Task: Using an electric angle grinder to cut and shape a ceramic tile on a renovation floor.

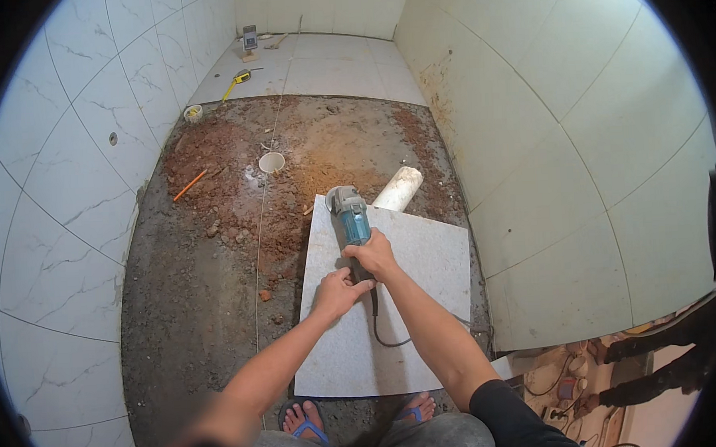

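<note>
A teal and grey angle grinder (356, 225) points away from me over the far left part of a large light-grey tile (429, 300). My right hand (376, 256) is closed around the grinder's body. Lower down, my left hand (337, 295) has its fingers closed at the rear end, close to where the black cord (385, 342) leaves it. The disc sits near the tile's far left corner; whether it touches the tile I cannot tell. Just past the far edge of the tile lies a white plastic pipe (399, 188).
A pipe opening (271, 162) stands in the soil, beside a taut string (258, 308). An orange stick (190, 185) and a small tub (193, 113) lie left. On far tiles are a tape measure (240, 77) and a phone (250, 38). Another person's dark sleeves (647, 345) show lower right.
</note>
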The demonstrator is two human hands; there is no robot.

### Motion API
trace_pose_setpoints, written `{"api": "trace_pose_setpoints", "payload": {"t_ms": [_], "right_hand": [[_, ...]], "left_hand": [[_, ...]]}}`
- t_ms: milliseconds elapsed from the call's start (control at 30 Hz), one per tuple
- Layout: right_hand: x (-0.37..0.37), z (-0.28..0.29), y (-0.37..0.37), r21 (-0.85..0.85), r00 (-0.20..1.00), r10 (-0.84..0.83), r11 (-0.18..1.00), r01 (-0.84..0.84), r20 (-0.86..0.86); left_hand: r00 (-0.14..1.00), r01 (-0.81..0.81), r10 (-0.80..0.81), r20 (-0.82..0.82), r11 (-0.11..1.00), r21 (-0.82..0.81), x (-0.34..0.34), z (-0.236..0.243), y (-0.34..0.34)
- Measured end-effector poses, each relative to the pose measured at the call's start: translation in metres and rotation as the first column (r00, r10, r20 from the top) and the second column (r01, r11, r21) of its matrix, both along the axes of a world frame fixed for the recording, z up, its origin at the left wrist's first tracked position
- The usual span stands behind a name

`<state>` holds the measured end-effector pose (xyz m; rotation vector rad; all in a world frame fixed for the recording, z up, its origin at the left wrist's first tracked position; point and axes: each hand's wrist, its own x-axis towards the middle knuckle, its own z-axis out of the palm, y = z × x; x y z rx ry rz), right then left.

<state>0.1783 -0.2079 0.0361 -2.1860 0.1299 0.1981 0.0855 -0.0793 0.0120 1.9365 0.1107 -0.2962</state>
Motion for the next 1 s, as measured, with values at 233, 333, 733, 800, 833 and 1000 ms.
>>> {"api": "trace_pose_setpoints", "payload": {"t_ms": [233, 333, 733, 800, 833, 1000], "right_hand": [[0.001, -0.002, 0.012, 0.012, 1.0, 0.016, 1.0, -0.016, -0.016], [0.008, -0.001, -0.004, -0.017, 1.0, 0.002, 1.0, -0.002, 0.016], [-0.006, -0.006, 0.019, 0.15, 0.999, -0.002, 0.989, -0.003, 0.034], [-0.005, 0.0, 0.004, 0.125, 0.998, -0.034, 0.992, 0.028, 0.048], [-0.005, 0.003, 0.008, 0.119, 0.999, -0.029, 0.993, 0.025, 0.032], [-0.004, 0.007, 0.007, 0.111, 1.0, -0.007, 0.994, 0.006, 0.008]], "left_hand": [[0.999, -0.015, 0.015, -0.029, 1.0, -0.006, -0.003, 0.014, 0.011], [1.0, 0.009, -0.01, -0.015, 0.997, -0.073, 0.003, 0.017, -0.001], [0.987, 0.147, -0.116, 0.108, 0.927, -0.345, 0.007, -0.019, 0.015], [0.997, 0.044, -0.065, -0.044, 0.926, -0.376, 0.006, -0.011, 0.003], [0.997, 0.05, -0.071, -0.043, 0.926, -0.373, 0.006, -0.011, 0.003], [0.99, 0.109, -0.103, 0.099, 0.992, -0.059, 0.005, 0.012, 0.001]]}}
